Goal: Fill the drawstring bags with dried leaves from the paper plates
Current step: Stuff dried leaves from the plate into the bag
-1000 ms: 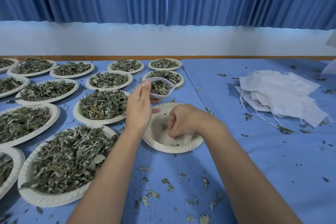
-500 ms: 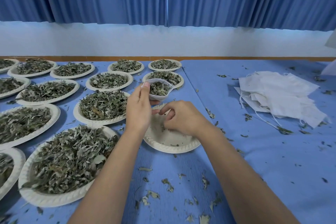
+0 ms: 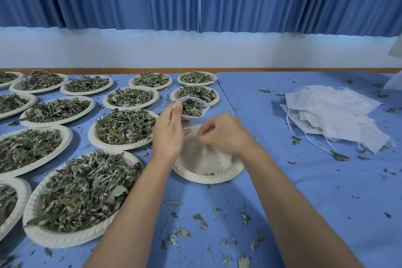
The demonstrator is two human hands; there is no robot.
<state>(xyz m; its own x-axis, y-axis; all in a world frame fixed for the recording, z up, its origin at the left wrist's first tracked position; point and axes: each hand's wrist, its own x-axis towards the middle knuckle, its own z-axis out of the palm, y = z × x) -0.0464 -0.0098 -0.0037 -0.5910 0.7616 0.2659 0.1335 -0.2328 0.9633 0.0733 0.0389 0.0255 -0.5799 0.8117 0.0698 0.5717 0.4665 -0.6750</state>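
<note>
Left hand (image 3: 168, 137): raised edge-on, thumb and fingers pinching the near-left rim of the open bag (image 3: 191, 117), which it holds just beyond and above its fingertips. Right hand (image 3: 224, 135): fingers curled, tips bunched and motion-blurred; whether they pinch any leaf cannot be told. It hovers beside the left hand, over the nearly bare plate (image 3: 206, 178) beneath both wrists.

The bag lies up and to the left of the right hand, close but apart, so the right hand would make the drop. The mouth is tilted up and toward the person, its oval longer from side to side. Dried leaves (image 3: 191, 107) already fill it near the rim. The bag's body is mostly hidden behind the left hand.

Full plates (image 3: 121, 147) spread out left of the left hand. A stack of empty bags (image 3: 332, 119) lies well right of the right hand.
</note>
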